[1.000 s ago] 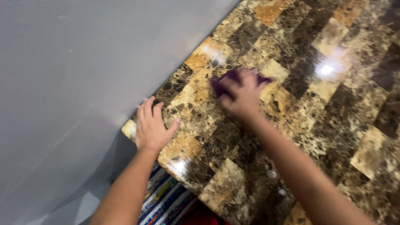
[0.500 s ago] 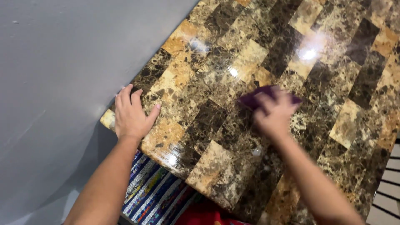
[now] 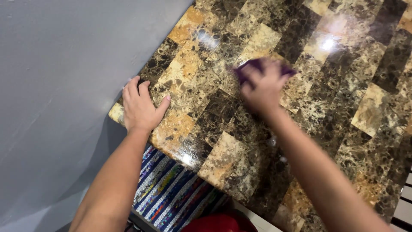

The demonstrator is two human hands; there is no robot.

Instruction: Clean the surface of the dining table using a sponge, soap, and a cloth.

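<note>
Nearest the camera, a striped rug (image 3: 171, 193) and something red (image 3: 221, 223) are showing below the edge of the table (image 3: 223, 163). On the corner of that glossy brown and tan stone-patterned top, the left hand (image 3: 139, 107) is lying flat with fingers spread, gripping nothing, just beside the grey wall (image 3: 64, 86). Farther in, the right hand (image 3: 262, 88) is pressing down on a purple cloth (image 3: 253, 66), its fingers curled over it; blur is hiding the exact grip. Compared with half a second ago, the cloth is sitting farther left and farther from the person, so the rubbing is sweeping back across the top. The cloth's long axis is running roughly left to right, mostly hidden under the hand.
</note>
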